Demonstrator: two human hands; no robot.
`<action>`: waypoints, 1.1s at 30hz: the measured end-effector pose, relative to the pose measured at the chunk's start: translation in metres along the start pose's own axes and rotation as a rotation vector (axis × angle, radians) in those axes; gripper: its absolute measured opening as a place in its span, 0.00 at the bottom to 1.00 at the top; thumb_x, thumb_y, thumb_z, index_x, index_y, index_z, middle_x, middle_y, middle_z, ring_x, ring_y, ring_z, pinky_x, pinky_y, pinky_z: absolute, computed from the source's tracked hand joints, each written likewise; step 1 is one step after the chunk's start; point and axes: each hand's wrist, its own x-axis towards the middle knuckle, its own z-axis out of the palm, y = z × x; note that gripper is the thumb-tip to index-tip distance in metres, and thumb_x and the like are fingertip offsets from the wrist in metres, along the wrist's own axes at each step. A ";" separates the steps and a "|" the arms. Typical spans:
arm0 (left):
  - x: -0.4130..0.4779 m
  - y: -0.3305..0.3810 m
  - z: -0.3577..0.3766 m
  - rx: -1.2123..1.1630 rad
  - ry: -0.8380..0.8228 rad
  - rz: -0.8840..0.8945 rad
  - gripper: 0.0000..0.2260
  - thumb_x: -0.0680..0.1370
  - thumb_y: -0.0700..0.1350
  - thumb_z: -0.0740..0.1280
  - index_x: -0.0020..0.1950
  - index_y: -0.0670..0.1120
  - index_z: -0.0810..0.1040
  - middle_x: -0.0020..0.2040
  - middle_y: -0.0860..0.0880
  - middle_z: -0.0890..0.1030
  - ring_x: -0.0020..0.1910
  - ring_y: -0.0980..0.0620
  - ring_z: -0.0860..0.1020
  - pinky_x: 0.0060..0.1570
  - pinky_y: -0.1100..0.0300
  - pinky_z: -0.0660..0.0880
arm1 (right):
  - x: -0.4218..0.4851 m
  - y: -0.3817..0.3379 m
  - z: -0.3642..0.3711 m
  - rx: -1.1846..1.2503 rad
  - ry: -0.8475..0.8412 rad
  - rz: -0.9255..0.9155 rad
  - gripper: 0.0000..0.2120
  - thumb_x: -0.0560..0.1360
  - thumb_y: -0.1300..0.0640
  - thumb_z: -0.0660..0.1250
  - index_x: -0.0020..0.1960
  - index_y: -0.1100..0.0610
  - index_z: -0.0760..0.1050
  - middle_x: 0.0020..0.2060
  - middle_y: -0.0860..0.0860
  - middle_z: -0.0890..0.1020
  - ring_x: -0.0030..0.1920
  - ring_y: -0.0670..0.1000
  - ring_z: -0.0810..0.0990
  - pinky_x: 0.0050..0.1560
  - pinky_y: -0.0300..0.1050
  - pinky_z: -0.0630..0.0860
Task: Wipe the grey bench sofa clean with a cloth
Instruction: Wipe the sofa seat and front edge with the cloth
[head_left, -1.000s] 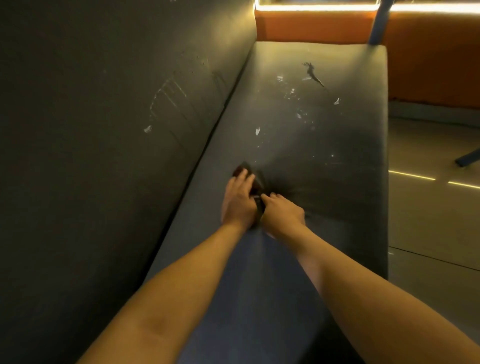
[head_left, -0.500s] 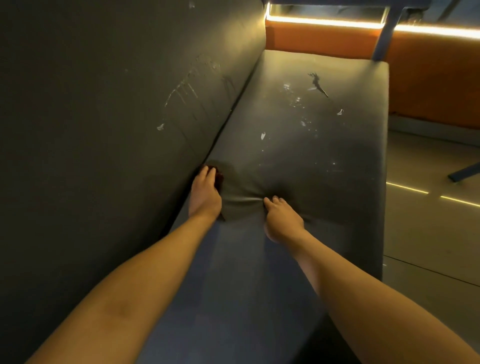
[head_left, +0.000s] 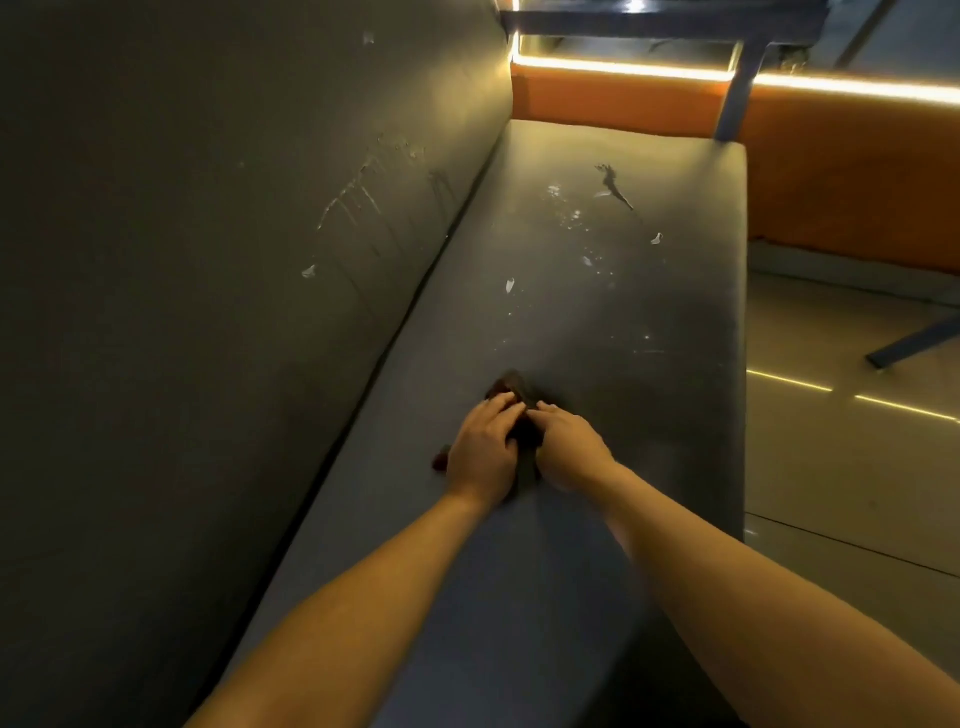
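Two hands on a dark cloth (head_left: 523, 435), mid-seat of the grey bench sofa (head_left: 597, 322).
Both forearms stretch forward, hands close side by side. Left hand (head_left: 483, 452) lies palm-down, fingers nearly straight, pressing the cloth into the seat. Right hand (head_left: 569, 453) reaches its fingers onto the cloth's right edge; pinch or press not discernible. Cloth crumpled, mostly covered; its exposed bits run from near-left toward the far end. Pale flecks (head_left: 510, 285) and a dark smear (head_left: 615, 187) lie farther along the seat.

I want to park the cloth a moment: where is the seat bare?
Bare seat lies near you between the forearms, and left of the left hand up to the backrest. Beyond the cloth and right hand it is littered: white flecks, a dark smear.
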 end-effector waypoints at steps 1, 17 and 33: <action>0.005 -0.006 -0.004 0.001 0.016 0.022 0.21 0.77 0.35 0.62 0.71 0.41 0.77 0.73 0.42 0.73 0.74 0.41 0.70 0.75 0.52 0.62 | -0.003 0.006 -0.004 -0.034 0.058 0.020 0.27 0.83 0.59 0.57 0.81 0.53 0.59 0.81 0.51 0.57 0.81 0.52 0.54 0.78 0.51 0.57; 0.095 0.032 0.034 -0.076 0.154 -0.118 0.21 0.78 0.35 0.61 0.70 0.44 0.77 0.71 0.46 0.77 0.73 0.45 0.71 0.73 0.54 0.65 | 0.006 0.043 -0.028 -0.091 0.099 0.126 0.26 0.83 0.48 0.56 0.81 0.44 0.58 0.80 0.40 0.57 0.80 0.45 0.52 0.73 0.53 0.64; 0.107 -0.006 0.001 0.031 0.161 -0.237 0.26 0.83 0.43 0.60 0.81 0.44 0.61 0.83 0.42 0.53 0.81 0.43 0.52 0.78 0.54 0.50 | 0.007 0.040 -0.025 -0.078 0.024 0.097 0.28 0.85 0.54 0.56 0.83 0.50 0.51 0.82 0.46 0.51 0.82 0.50 0.46 0.78 0.62 0.53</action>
